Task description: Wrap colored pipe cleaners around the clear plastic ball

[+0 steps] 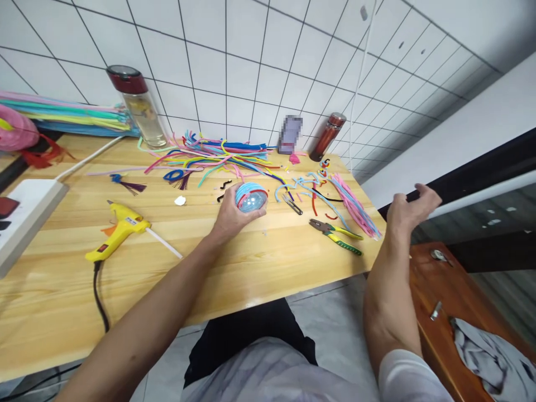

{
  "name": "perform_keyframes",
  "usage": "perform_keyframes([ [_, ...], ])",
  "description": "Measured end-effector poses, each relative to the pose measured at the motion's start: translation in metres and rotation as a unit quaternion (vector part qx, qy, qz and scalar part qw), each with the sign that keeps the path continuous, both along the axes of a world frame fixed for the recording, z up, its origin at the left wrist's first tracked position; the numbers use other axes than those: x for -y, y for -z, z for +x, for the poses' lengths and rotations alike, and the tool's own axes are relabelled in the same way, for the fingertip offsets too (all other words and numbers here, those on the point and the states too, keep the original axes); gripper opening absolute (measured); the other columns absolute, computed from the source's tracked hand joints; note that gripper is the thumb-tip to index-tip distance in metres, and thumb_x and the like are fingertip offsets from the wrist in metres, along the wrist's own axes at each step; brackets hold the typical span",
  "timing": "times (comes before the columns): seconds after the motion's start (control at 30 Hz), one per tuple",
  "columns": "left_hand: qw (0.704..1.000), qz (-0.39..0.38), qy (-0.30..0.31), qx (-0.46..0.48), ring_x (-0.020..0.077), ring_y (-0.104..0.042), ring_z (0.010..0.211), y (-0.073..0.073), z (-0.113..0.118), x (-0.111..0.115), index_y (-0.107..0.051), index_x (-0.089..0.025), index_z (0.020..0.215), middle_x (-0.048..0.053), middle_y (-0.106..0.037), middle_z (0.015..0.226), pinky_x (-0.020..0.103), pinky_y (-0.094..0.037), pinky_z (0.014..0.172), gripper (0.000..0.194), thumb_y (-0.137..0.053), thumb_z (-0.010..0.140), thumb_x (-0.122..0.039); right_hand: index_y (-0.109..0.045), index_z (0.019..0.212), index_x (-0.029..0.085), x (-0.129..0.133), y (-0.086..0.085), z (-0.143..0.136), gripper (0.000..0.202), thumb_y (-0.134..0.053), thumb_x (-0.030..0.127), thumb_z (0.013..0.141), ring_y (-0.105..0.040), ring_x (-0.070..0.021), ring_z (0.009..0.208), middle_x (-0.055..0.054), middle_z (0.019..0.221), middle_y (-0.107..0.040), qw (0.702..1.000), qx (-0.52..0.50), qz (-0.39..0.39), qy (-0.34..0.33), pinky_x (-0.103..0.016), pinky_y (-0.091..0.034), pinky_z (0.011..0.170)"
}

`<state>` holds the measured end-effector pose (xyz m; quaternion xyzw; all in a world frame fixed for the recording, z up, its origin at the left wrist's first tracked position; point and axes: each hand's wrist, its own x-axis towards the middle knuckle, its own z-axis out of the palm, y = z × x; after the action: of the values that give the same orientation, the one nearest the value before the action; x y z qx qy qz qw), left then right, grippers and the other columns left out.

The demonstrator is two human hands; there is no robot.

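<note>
My left hand [233,215] is closed around a clear ball [252,202], partly wrapped in light blue pipe cleaner with a red strip across it. The ball is just above or on the wooden table; contact is unclear. Beyond the table's right edge, my right hand [412,206] is raised with its fingers apart and bent, holding nothing visible. Pliers [335,234] with yellow-green handles lie between the hands. Near the ball are small scissors or snips [293,205] and black pipe cleaner scraps [225,184].
A yellow glue gun [121,229] and a white power strip [31,218] lie to the left. Loose pipe cleaners [218,153] and a pink bundle [355,206] spread across the back and right. A glass bottle [142,111], phone [290,134] and red flask [328,137] stand by the tiled wall.
</note>
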<state>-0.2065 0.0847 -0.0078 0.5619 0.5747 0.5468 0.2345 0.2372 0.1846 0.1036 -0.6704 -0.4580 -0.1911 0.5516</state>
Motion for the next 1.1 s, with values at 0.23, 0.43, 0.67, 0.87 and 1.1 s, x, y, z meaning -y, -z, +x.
perform_keyframes([
  [0.23,0.999,-0.015,0.029,-0.017,0.0348,-0.061,0.136,0.000,0.001,0.000,-0.051,-0.021,0.145,0.016,-0.060,0.145,0.053,-0.050,0.118,0.100,-0.097,0.062,-0.051,-0.075,0.093,0.023,0.029,0.012,-0.118,0.011,-0.065,0.029,0.091,-0.075,-0.0246,0.092,-0.004,0.093,-0.077,0.941,-0.003,-0.059,-0.334,-0.042,-0.058,0.092],
  [0.43,0.999,-0.024,0.040,-0.015,0.0361,-0.061,0.138,0.002,0.003,0.002,-0.046,-0.019,0.148,0.018,-0.058,0.149,0.053,-0.050,0.119,0.109,-0.099,0.059,-0.052,-0.072,0.098,0.024,0.034,0.043,-0.225,0.022,-0.058,0.040,0.102,-0.074,-0.0231,0.089,-0.005,0.092,-0.078,0.877,0.002,-0.083,-0.474,-0.039,-0.058,0.088],
  [0.67,0.998,-0.010,0.041,-0.043,0.0352,-0.060,0.139,0.002,0.002,0.006,-0.046,-0.021,0.148,0.017,-0.058,0.148,0.052,-0.049,0.119,0.106,-0.099,0.062,-0.052,-0.066,0.126,0.025,0.034,0.083,-0.234,0.040,-0.061,0.056,0.102,-0.070,-0.0291,0.115,-0.012,0.125,-0.073,0.800,0.008,-0.093,-0.592,-0.048,-0.059,0.096],
  [0.87,0.998,0.001,0.039,-0.051,0.0339,-0.060,0.138,0.000,0.004,0.009,-0.048,-0.021,0.145,0.016,-0.059,0.147,0.051,-0.051,0.117,0.097,-0.097,0.067,-0.049,-0.059,0.140,0.027,0.036,0.091,-0.232,0.049,-0.060,0.059,0.103,-0.064,-0.0314,0.131,-0.014,0.142,-0.066,0.763,0.026,-0.130,-0.632,-0.052,-0.057,0.105],
  [1.1,0.997,0.012,0.014,-0.076,0.0323,-0.063,0.132,-0.002,0.007,0.014,-0.050,-0.022,0.141,0.013,-0.062,0.139,0.049,-0.054,0.113,0.090,-0.096,0.069,-0.046,-0.063,0.136,0.026,0.040,0.089,-0.227,0.047,-0.056,0.060,0.105,-0.068,-0.0301,0.120,-0.013,0.134,-0.069,0.782,0.020,-0.154,-0.603,-0.051,-0.059,0.100],
])
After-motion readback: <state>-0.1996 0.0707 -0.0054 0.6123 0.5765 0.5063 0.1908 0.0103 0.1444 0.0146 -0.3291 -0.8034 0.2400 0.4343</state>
